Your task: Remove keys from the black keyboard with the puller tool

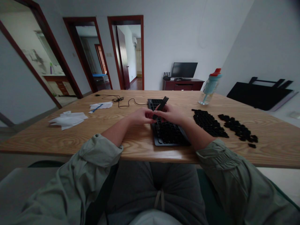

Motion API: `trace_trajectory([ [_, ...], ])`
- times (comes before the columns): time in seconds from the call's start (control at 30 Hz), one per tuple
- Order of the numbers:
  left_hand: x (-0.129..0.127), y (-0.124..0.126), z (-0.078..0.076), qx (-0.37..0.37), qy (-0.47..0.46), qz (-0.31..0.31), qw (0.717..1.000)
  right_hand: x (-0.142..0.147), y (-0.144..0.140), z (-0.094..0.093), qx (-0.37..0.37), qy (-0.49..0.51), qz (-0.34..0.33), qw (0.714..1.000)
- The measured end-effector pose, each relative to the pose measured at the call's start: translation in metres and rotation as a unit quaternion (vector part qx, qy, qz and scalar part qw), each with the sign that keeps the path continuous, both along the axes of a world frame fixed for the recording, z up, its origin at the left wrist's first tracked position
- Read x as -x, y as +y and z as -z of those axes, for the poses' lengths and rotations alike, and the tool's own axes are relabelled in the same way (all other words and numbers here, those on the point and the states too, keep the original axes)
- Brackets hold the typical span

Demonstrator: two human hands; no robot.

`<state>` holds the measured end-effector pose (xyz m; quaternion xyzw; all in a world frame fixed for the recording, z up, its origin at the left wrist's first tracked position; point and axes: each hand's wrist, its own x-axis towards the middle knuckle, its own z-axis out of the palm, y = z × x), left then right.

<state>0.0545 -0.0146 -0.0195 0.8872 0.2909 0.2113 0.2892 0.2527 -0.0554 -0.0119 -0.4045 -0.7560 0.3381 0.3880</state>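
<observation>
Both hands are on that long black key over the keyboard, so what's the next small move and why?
Probably lower the long black key onto the keyboard. The left hand and right hand pinch it, tilted, above the board, while removed keycaps lie in piles to the right on the table.

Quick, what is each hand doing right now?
Left hand: closed on the long black bar-shaped keycap.
Right hand: closed on the same keycap, above the black keyboard.
</observation>
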Motion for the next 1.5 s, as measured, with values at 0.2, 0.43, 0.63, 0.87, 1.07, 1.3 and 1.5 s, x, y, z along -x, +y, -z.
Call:
trace_trajectory([
  [0.2, 0.002, -0.004, -0.006, 0.031, 0.033, 0.000, 0.999, -0.009, -0.011, -0.006, 0.003, 0.020, 0.001, 1.000],
  [0.43, 0.003, -0.018, -0.021, 0.069, 0.146, 0.045, 0.986, -0.022, -0.083, 0.016, 0.015, 0.162, 0.075, 0.984],
  [0.63, 0.003, -0.014, -0.015, -0.013, 0.183, -0.012, 0.983, -0.016, -0.129, 0.042, -0.063, 0.131, 0.177, 0.973],
  [0.87, 0.004, -0.009, -0.008, -0.056, 0.154, -0.034, 0.986, -0.008, -0.131, 0.053, -0.159, 0.092, 0.206, 0.961],
  [1.07, 0.003, -0.025, -0.019, -0.038, 0.109, 0.027, 0.993, -0.009, -0.132, 0.054, -0.214, 0.052, 0.243, 0.945],
  [1.3, -0.004, -0.049, -0.028, 0.018, 0.137, 0.097, 0.986, -0.003, -0.137, 0.045, -0.310, 0.010, 0.218, 0.925],
  [1.5, -0.004, -0.048, -0.026, 0.012, 0.134, 0.079, 0.988, -0.002, -0.147, 0.051, -0.327, -0.011, 0.204, 0.923],
])
